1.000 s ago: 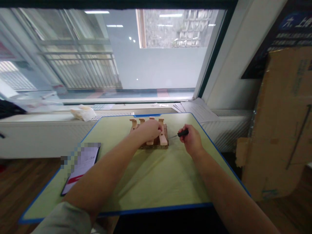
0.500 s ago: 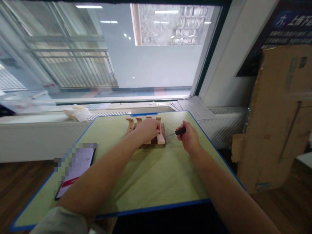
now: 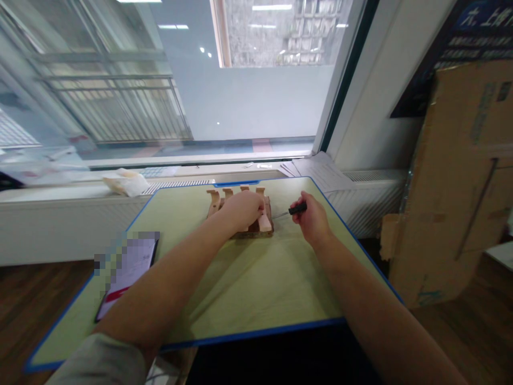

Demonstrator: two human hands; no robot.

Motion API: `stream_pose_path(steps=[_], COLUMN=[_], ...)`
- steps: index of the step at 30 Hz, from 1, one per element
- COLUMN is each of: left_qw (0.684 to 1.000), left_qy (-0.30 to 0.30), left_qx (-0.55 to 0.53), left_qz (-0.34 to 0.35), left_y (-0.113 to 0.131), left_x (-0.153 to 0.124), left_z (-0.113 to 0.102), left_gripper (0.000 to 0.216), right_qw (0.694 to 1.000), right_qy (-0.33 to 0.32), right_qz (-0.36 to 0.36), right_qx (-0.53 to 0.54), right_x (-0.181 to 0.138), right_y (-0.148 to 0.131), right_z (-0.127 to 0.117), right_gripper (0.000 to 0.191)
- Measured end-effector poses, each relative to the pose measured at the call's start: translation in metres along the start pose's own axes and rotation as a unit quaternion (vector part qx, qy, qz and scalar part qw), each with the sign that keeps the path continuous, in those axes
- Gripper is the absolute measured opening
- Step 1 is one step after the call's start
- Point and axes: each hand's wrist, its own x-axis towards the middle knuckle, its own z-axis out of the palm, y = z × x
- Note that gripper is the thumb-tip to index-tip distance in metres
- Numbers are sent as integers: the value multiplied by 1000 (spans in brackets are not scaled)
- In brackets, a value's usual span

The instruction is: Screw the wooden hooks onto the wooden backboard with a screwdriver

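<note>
A dark brown wooden board (image 3: pixel 253 233) lies toward the far side of the table. Several pale wooden hooks (image 3: pixel 214 202) stand on it in a row, their curved tips away from me. My left hand (image 3: pixel 244 208) reaches over the board, its fingers pinched at the right-hand hook (image 3: pixel 264 223). Whatever is between those fingertips is too small to make out. To the right, my right hand (image 3: pixel 311 216) is closed round the black handle of a screwdriver (image 3: pixel 297 208). Its thin metal shaft points left, with the tip close to the board's right edge.
The light green table (image 3: pixel 264 289) has a blue rim. A tablet (image 3: pixel 130 272) with a lit screen lies at its left, beside my left forearm. Behind stand a window sill with a plastic bag (image 3: pixel 126 183) and papers (image 3: pixel 320 171). A large cardboard box (image 3: pixel 457 187) stands at the right.
The view has tilted slightly, so the scene sits a little higher. Both hands keep nearly the same place, the left at the hook and the right with the screwdriver beside the board.
</note>
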Motion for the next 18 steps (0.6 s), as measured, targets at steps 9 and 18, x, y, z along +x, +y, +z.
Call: stream_pose_path(steps=[9, 18], left_qw=[999, 1000], left_qy=[24, 11], left_qx=[-25, -13], left_qz=[-28, -10], left_y=[3, 7], left_x=[0, -3], left_z=[0, -4], left_gripper=[22, 25], right_qw=[999, 997], right_qy=[21, 24], right_qz=[9, 36], right_qx=[45, 59], right_x=[-2, -5], right_y=[-5, -10], right_z=[3, 6], right_gripper=[23, 24])
